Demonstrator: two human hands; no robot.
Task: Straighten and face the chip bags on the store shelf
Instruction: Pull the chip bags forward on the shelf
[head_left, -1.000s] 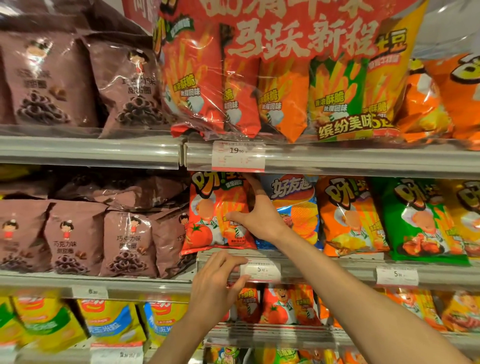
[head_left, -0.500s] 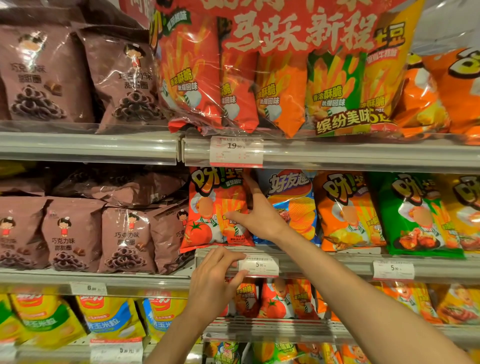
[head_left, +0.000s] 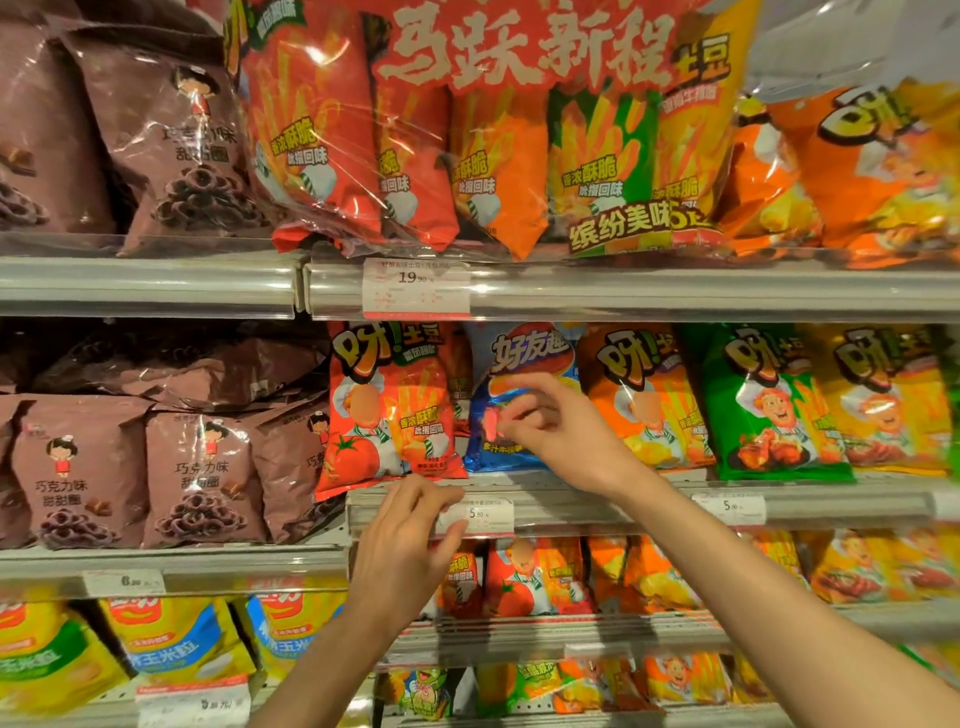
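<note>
A red tomato chip bag (head_left: 387, 410) stands upright at the left end of the middle shelf, facing front. Right of it sits a blue chip bag (head_left: 519, 358), then orange (head_left: 644, 400), green (head_left: 769, 400) and yellow (head_left: 893, 400) bags. My right hand (head_left: 563, 431) hovers in front of the blue bag with its fingers loosely curled and nothing in them; I cannot tell whether the fingertips touch the bag. My left hand (head_left: 405, 545) grips the shelf's front rail (head_left: 597, 506), fingers curled over its top edge and thumb by the price tag (head_left: 480, 514).
Brown chocolate-ring bags (head_left: 202, 478) fill the shelf to the left. A large multipack (head_left: 498, 140) leans over the upper shelf edge. Lower shelves carry more red and orange bags (head_left: 535, 577) and yellow corn-snack bags (head_left: 171, 639).
My right hand has come out from between the red and blue bags and shifted right in front of the blue bag, fingers now curled. My left hand stays on the rail.
</note>
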